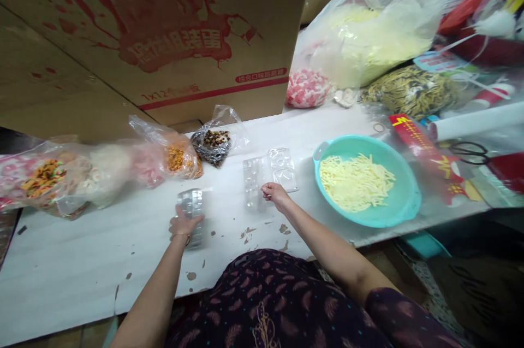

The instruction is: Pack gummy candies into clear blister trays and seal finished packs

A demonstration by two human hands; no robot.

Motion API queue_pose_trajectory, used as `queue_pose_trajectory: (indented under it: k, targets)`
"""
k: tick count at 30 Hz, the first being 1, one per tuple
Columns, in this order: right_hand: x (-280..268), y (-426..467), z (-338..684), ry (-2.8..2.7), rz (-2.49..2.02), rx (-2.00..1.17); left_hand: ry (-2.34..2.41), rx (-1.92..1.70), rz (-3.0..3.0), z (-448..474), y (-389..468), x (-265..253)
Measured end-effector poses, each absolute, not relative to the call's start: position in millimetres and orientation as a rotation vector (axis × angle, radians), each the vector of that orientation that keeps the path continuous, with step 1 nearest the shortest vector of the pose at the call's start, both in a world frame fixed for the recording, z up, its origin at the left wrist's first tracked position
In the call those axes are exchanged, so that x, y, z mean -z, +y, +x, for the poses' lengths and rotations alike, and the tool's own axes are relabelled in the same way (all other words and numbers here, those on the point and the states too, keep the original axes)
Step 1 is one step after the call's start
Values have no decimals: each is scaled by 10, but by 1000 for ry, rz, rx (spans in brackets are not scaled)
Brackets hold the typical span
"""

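Clear plastic tray touching left fingers, another beside right fingers

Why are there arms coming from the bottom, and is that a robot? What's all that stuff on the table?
No robot here! Those are a person's own bare arms. The camera sits on their head, looking forward and down, so you see about what they would see, including their dark patterned top.

Their left hand is on some clear plastic; blur hides how tight its grip is. Their right hand has its fingers curled together at a clear plastic tray. I can't tell whether it is pinching anything.

On the white table, a turquoise bowl holds pale yellow sticks. Toward the back are a bag of orange bits, a bag of dark bits and a big cardboard box.
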State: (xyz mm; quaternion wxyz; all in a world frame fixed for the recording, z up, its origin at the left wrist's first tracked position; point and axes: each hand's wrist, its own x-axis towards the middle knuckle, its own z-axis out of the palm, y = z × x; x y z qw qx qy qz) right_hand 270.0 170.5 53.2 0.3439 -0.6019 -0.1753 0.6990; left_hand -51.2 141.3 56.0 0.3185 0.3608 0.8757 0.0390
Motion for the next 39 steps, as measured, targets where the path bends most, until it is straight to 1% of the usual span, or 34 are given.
queue_pose_trajectory:
  k: [2,3,6,9,12,16,22,28,33,36,39]
  targets:
    - [-562,1690,2626,-447,-1537,-1846,2438,-1,915,-489,1361,-566]
    - [-591,1670,2559,-445,-1527,-1860,2414,-62,927,-378,1355,-582]
    - [-740,1593,2319,-457,-1457,-1908,1946,-451,1028,201,1431,-674]
    - [-936,1549,2140,-521,-1324,-1949,1466,-644,730,758,1562,-806]
    - [-1084,1557,2086,-573,-1264,-1912,1185,-673,347,1003,1612,-926]
    - [-1141,1574,2100,-551,-1267,-1907,1043,-722,94,1014,1569,-1038]
    - [-1142,1557,2072,-526,-1278,-1957,1055,-728,63,1018,1551,-1141]
    - [-1147,1533,2103,-582,-1313,-1981,1115,-720,113,1062,1506,-1030]
    - [-985,1464,2071,-633,-1399,-1840,1465,-771,510,1018,1550,-848]
    - [-845,1412,2058,-601,-1501,-1805,1714,-729,764,890,1582,-728]
    - [-727,1416,2151,-628,-1546,-1769,1783,-681,815,652,1571,-611]
